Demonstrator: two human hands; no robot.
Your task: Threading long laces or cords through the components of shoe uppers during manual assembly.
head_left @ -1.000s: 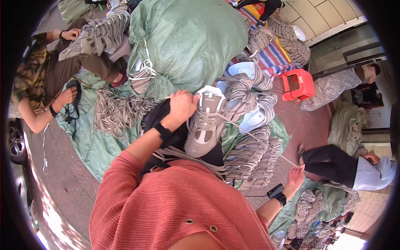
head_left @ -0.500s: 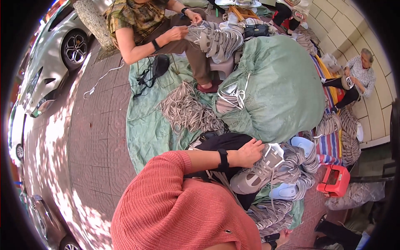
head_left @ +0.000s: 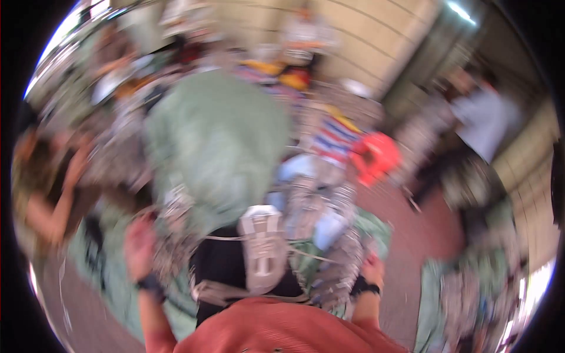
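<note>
A beige-grey shoe with a pale tongue rests on my dark-trousered lap, toe toward me. From its sides a shoelace stretches out left and right in nearly straight lines toward my two hands. My left hand, closed and smeared by motion, is held far out to the left above the green sheet. My right hand, also closed and blurred, is out to the right beside stacked shoes. The lace ends at the fingers are too blurred to make out.
A large green sack stands beyond my knees. More shoes with pale blue insides lie to its right, near a red plastic container. One person sits at the left; another is at the right.
My view has swung to the right and blurs. Both hands have moved away from the shoe's area to opposite sides, and the shoe now lies centred on my lap.
</note>
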